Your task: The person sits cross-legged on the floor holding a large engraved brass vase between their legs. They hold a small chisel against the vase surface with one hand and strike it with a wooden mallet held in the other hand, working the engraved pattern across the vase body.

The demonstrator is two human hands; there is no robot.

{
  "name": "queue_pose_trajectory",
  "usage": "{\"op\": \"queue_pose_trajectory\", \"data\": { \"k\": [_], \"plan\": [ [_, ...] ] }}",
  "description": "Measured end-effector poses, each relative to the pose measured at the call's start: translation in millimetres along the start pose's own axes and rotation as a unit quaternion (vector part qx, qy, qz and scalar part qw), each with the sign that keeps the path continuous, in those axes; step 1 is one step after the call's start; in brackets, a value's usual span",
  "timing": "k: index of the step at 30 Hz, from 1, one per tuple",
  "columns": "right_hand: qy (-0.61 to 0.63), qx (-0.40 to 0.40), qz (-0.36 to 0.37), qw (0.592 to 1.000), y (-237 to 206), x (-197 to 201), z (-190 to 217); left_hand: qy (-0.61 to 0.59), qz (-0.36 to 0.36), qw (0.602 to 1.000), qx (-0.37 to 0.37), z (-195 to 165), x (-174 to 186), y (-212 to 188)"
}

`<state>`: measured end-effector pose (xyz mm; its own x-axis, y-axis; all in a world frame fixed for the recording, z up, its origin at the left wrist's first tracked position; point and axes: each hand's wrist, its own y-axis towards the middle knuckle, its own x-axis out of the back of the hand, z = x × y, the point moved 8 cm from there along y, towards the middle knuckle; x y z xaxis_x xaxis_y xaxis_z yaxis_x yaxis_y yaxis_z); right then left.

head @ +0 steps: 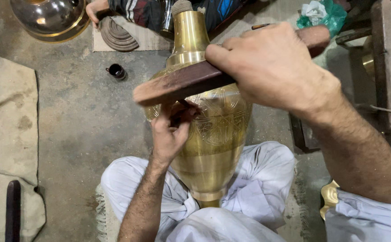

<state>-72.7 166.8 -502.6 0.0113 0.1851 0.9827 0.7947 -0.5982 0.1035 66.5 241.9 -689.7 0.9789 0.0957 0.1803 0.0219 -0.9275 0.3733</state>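
Engraved brass vase (pixel 213 134) rests across seated person's lap: rigid, likely heavy, polished and slippery. Right hand (pixel 271 67) grips wooden mallet (pixel 177 85); left hand (pixel 171 132) pinches small tool against vase shoulder.

Under the right hand (pixel 271 67), a flat reddish-brown wooden mallet (pixel 182 83), worn and matt; below it the engraved golden brass vase (pixel 215 134), glossy; rough grey concrete floor (pixel 83 116)
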Motion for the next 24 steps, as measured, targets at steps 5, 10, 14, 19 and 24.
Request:
{"op": "queue_pose_trajectory", "data": {
  "k": [5,10,14,19,24],
  "plan": [
    [-0.041,-0.045,0.032,0.998,-21,-16,-5,0.004,0.059,0.997,0.042,9,-13,0],
    [0.094,-0.082,0.007,0.992,-50,-24,-15,0.0,0.125,0.992,-0.017,-13,-20,6],
    [0.172,-0.064,-0.087,0.979,-80,-11,-18,0.023,0.208,0.978,-0.002,-28,-31,14],
    [0.167,-0.157,-0.115,0.966,-131,-26,-19,0.081,0.261,0.96,-0.053,-53,-48,16],
    [0.239,-0.229,-0.19,0.924,-185,-53,-18,0.082,0.372,0.92,-0.09,-69,-71,18]
  ]
}}
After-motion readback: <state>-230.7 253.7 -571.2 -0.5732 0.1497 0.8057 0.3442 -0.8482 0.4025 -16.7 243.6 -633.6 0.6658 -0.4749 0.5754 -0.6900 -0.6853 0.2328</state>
